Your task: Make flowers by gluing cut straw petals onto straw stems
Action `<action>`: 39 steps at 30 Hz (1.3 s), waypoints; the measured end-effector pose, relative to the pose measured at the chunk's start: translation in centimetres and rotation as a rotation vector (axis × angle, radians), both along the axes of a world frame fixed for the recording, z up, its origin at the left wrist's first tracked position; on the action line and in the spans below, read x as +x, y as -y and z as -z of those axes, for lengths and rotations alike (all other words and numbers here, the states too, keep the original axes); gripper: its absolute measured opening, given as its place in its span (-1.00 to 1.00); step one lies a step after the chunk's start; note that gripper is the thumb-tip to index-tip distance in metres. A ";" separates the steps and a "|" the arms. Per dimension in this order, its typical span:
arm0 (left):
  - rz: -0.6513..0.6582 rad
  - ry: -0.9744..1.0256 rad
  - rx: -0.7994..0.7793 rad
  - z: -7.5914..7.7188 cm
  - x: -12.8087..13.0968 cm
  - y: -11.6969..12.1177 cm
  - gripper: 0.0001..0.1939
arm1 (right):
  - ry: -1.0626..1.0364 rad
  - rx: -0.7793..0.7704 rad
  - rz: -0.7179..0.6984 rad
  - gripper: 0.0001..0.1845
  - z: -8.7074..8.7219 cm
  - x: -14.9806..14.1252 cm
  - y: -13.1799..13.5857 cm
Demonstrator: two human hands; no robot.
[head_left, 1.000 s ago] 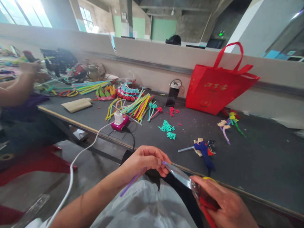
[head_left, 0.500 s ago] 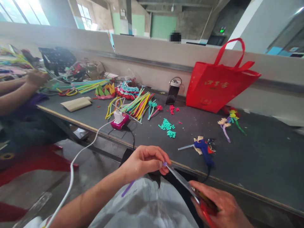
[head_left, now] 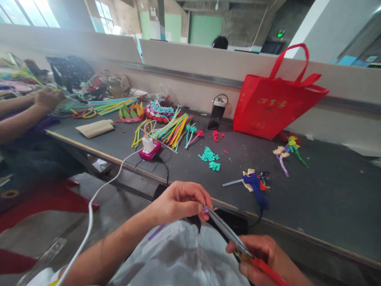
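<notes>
My left hand (head_left: 186,200) is closed in a pinch on a thin purple strip (head_left: 156,232), whose tail shows below the wrist above a pale cloth over my lap. A small purple tip pokes out at the fingertips. My right hand (head_left: 268,256) grips a pair of scissors (head_left: 229,230) with red handles. Its blades point up and left, and their ends meet the purple tip at my left fingers. Whether they touch the strip or cut into it is too small to tell.
On the dark table (head_left: 336,206) lie a blue hot glue gun (head_left: 256,187), turquoise snippets (head_left: 208,154), a bundle of coloured strips (head_left: 175,131) and flower shapes (head_left: 281,153). A red bag (head_left: 276,105) and a bottle (head_left: 217,113) stand behind. A white cable (head_left: 91,210) hangs left, near another person's hands (head_left: 47,99).
The scissors have turned in my right hand, their blades now seen more from the side and the red handle lower right. My left hand keeps its pinch on the purple strip.
</notes>
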State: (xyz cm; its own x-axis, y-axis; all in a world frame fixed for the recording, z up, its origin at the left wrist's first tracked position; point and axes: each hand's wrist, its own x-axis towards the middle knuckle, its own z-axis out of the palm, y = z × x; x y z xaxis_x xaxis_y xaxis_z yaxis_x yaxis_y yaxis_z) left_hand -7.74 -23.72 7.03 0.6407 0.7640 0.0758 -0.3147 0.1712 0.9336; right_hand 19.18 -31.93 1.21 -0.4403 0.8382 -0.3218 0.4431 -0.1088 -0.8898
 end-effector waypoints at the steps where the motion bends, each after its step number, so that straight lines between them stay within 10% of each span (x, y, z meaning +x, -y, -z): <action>1: 0.001 -0.002 0.001 0.0 0.0 0.0 -0.90 | -0.019 -0.054 -0.011 -0.75 0.1 -0.1 0.0; 39: -0.269 0.206 -0.034 1.4 0.9 0.7 -0.94 | -0.082 -0.052 0.093 -0.74 -1.4 -3.3 0.4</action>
